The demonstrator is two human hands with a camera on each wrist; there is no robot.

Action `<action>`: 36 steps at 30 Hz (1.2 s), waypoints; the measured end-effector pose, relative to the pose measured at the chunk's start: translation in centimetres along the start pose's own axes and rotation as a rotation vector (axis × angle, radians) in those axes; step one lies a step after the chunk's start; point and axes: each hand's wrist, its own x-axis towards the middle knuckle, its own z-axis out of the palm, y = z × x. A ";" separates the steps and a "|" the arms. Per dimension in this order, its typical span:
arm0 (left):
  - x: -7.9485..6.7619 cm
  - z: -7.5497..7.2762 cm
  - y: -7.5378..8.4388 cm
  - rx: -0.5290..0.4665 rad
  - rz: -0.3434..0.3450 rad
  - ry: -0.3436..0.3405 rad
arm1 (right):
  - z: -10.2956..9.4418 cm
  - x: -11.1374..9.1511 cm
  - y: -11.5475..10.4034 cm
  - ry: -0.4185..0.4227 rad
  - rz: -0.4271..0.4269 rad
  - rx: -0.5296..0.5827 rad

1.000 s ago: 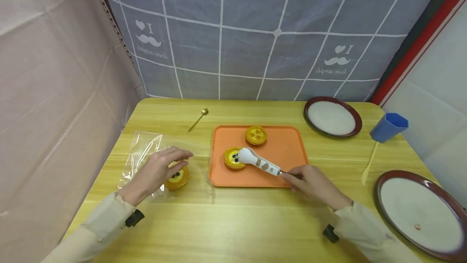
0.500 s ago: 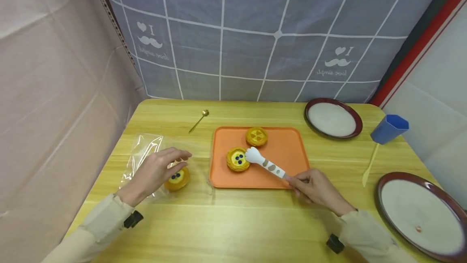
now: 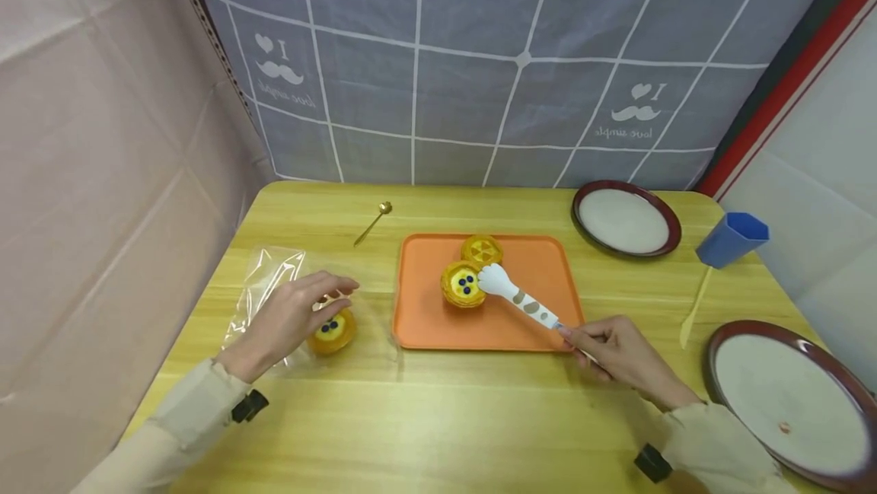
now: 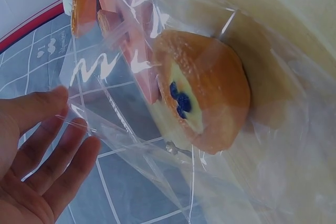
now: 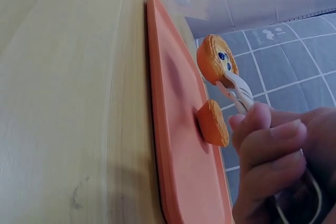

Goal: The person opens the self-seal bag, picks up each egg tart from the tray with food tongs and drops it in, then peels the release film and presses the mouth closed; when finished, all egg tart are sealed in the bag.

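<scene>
My right hand point(image 3: 620, 349) grips the handle of tongs point(image 3: 517, 296) with white, brown-spotted paw tips. Between the tips is an egg tart point(image 3: 464, 285) topped with dark blue berries. It hangs above the orange tray point(image 3: 425, 330), as the right wrist view shows. A second tart point(image 3: 482, 248) with a segmented yellow top sits on the tray. At the left, my left hand point(image 3: 294, 315) pinches the edge of a clear plastic bag point(image 4: 126, 129) between thumb and fingers. Inside the bag lies another berry-topped tart point(image 4: 210, 93), partly behind my hand in the head view.
A small gold spoon point(image 3: 373, 224) lies at the back left. Two brown-rimmed plates, one at the back point(image 3: 622, 221) and one at the front right point(image 3: 788, 395), stand beside a blue cup point(image 3: 731, 240) and a pale yellow knife point(image 3: 695, 310).
The tongs have carried the berry tart up off the tray and to the right. My right hand has moved right and slightly down in view. The left hand is nearly still.
</scene>
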 end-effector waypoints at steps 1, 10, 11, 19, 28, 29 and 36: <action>0.0 0.0 0.0 0.004 -0.001 0.002 | 0.1 0.0 -0.1 -0.003 -0.009 -0.002; 0.1 -0.2 0.0 0.016 -0.006 0.003 | 2.4 0.6 -2.8 -0.071 -0.098 -0.010; 0.1 -0.2 0.0 0.020 -0.009 0.000 | 2.7 0.6 -3.3 -0.087 -0.107 -0.002; 0.1 -0.1 0.0 0.002 -0.025 -0.019 | 5.4 2.2 -4.6 -0.133 -0.122 -0.038; -0.1 0.1 0.1 0.022 -0.022 -0.036 | 6.4 3.6 -5.0 -0.148 -0.125 -0.086; -0.1 0.0 0.0 0.029 -0.021 -0.035 | 6.3 3.7 -5.0 -0.146 -0.119 -0.081; -0.1 -0.1 0.1 0.025 -0.031 -0.029 | 6.2 3.8 -5.0 -0.123 -0.099 -0.078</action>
